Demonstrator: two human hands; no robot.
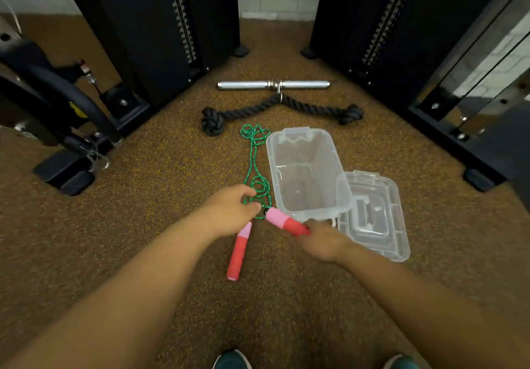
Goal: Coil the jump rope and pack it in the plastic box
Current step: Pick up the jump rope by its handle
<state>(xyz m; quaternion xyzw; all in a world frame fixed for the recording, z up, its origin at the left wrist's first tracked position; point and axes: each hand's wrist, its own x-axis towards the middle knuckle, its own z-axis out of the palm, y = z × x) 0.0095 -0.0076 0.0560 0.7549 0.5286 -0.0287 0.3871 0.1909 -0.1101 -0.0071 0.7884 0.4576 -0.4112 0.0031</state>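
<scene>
A green jump rope (253, 165) lies in loose loops on the speckled floor, stretching away from me beside the box. It has two red and pink handles. My right hand (321, 242) grips one handle (282, 221) by its red end, next to the box's near corner. My left hand (229, 210) pinches the rope where it meets the handles. The other handle (239, 252) lies on the floor below my left hand. The clear plastic box (307, 170) stands without its lid and with nothing in it, to the right of the rope.
The box's clear lid (375, 216) lies partly under the box's right side. A thick black rope (281, 110) and a chrome bar (274, 84) lie beyond. Black gym machines (149, 24) flank both sides. My shoes (232, 360) show at the bottom edge.
</scene>
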